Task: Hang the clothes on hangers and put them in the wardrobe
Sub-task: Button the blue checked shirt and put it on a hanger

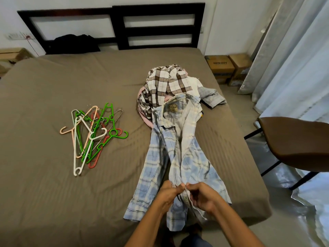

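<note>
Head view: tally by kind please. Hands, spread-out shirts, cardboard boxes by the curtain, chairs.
hands: 2, left hand and right hand
spread-out shirt: 1
cardboard boxes by the curtain: 2
chair: 1
total: 6

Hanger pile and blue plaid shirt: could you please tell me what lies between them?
In the head view, only bare brown bedsheet lies between the hanger pile and the blue plaid shirt.
</note>
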### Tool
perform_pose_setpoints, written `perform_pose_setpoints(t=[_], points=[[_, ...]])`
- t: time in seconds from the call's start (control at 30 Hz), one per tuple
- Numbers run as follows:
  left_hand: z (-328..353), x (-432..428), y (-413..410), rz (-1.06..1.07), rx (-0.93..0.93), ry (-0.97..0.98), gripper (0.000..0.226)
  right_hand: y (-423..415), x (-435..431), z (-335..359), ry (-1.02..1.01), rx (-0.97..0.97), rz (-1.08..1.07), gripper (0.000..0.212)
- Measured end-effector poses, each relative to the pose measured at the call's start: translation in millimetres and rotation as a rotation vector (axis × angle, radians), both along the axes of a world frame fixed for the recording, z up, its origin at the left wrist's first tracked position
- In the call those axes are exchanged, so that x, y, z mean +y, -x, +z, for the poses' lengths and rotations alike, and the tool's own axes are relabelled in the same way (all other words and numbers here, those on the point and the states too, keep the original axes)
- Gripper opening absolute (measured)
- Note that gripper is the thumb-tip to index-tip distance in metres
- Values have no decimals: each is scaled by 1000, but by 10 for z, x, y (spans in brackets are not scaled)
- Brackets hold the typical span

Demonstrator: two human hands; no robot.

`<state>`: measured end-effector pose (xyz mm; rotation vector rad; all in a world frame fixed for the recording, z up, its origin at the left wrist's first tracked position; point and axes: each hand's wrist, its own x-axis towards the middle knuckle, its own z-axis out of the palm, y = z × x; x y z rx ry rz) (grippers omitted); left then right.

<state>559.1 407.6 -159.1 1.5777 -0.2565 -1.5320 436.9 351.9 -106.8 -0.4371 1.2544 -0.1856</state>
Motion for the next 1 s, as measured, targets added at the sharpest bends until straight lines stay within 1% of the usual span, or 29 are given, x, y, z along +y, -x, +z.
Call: perform_pose_setpoints(t=[0.03,0.07,0.1,0.13,0.17,0.2,0.23,0.27,0.3,0.33,0.4,0.43,0.5,0.53,0.57,0.6,0.63,0.7,0.77,0.87,0.93,1.0], points=[[35,52,-11,-37,-7,74,71,40,-63,1,-82,-21,99,13],[43,99,-23,-69,-22,139,56,56,-129,-17,-72,-6,185,12],[60,143,-26,-101,-37,193,46,35,-199,-48,20,47,233,10],[35,174,-33,-120,-59,241,45,-15,-263,-83,192,124,217,13],[50,206,-33,-144,-78,284,47,-79,-319,-109,397,213,192,21],[44,227,-23,-154,-99,314,48,-153,-361,-104,581,288,213,30],[61,249,-3,-170,-110,322,47,-228,-385,-70,707,344,293,34],[56,268,11,-176,-101,321,45,-297,-397,-48,768,381,388,31],[47,288,10,-173,-99,290,42,-329,-402,-85,786,393,449,26],[52,297,-5,-167,-78,256,38,-339,-398,-114,772,379,455,27],[71,284,-50,-172,-12,178,27,-322,-378,-174,670,300,344,31],[87,249,-76,-172,-3,142,34,-308,-358,-177,634,256,285,28],[95,105,-111,-79,-52,64,61,-262,-324,-183,609,221,210,20],[140,11,-122,-30,-89,42,70,-248,-306,-164,594,202,175,17],[171,-94,-135,-19,-128,32,76,-241,-298,-133,573,174,137,14],[203,-194,-145,-45,-167,18,78,-238,-297,-103,553,150,108,12],[227,-277,-145,-71,-199,9,69,-238,-303,-71,532,135,93,10],[269,-417,-152,-67,-234,-25,44,-243,-356,-20,470,123,81,11],[305,-519,-172,-51,-252,-57,35,-246,-424,7,351,59,47,16],[332,-620,-277,19,-243,-83,18,-239,-518,40,150,-17,-1,14],[270,-641,-357,98,-227,-85,10,-222,-586,76,106,-33,-79,16],[189,-603,-417,209,-273,-104,11,-191,-657,111,137,-19,-185,17]])
